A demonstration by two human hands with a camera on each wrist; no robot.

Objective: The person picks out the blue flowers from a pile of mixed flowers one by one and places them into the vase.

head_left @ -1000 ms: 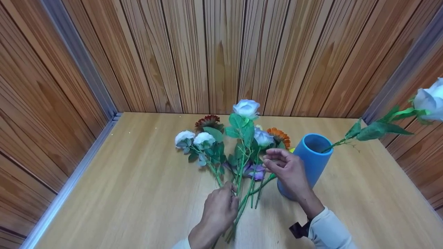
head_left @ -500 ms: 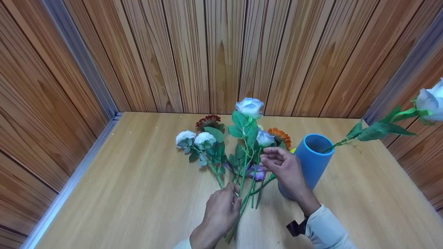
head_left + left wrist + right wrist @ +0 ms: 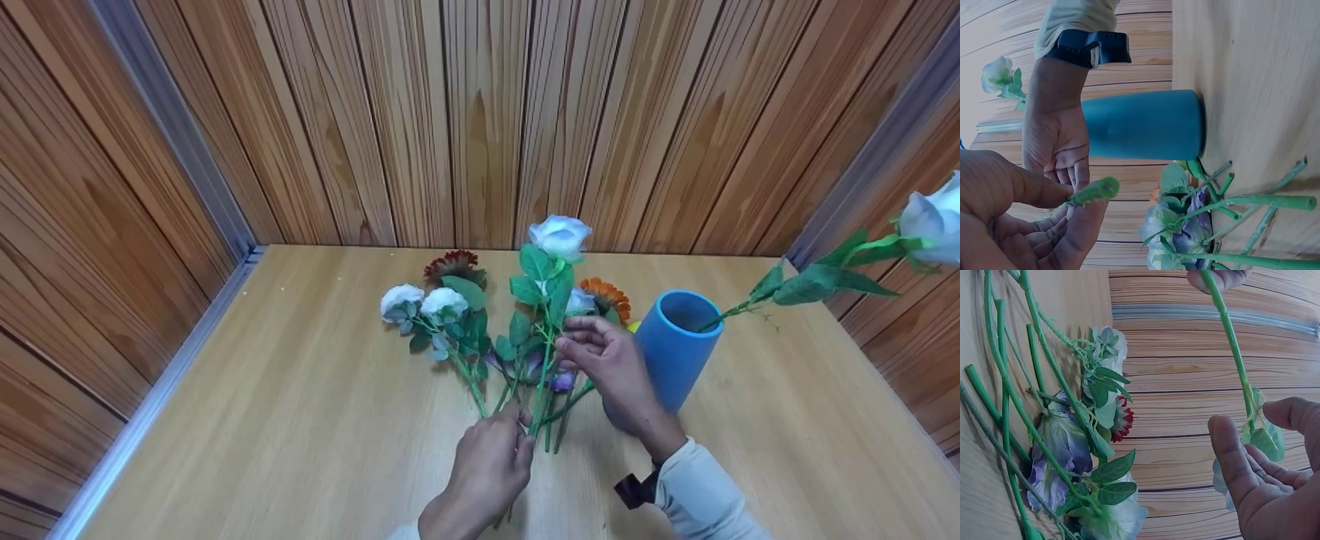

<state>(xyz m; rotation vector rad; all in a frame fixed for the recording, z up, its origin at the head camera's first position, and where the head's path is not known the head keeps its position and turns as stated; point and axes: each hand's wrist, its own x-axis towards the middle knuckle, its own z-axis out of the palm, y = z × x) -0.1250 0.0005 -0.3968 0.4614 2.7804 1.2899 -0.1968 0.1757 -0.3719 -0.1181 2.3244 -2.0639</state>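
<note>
My left hand (image 3: 491, 454) pinches the lower stem of a pale white rose (image 3: 559, 236) between thumb and fingers. In the left wrist view the cut end of the green stem (image 3: 1095, 191) sticks out past the thumb. My right hand (image 3: 606, 364) is beside the upper stem, just below the leaves. The right wrist view has the stem (image 3: 1233, 343) passing between its parted thumb and forefinger, with a gap on both sides. A blue vase (image 3: 675, 352) stands behind the right hand, and another white rose (image 3: 934, 221) leans out of it to the right.
Several artificial flowers lie on the wooden table (image 3: 315, 450): a white pair (image 3: 442, 304), a dark red one (image 3: 451, 264), an orange one (image 3: 606, 294) and a purple one (image 3: 1061, 450). Their loose stems cross towards the front. Wood-panelled walls (image 3: 480, 120) enclose the back and sides.
The held rose has shifted right, with my left hand moving slightly the same way. My right hand has come a little left, up to the stem. The vase stays put.
</note>
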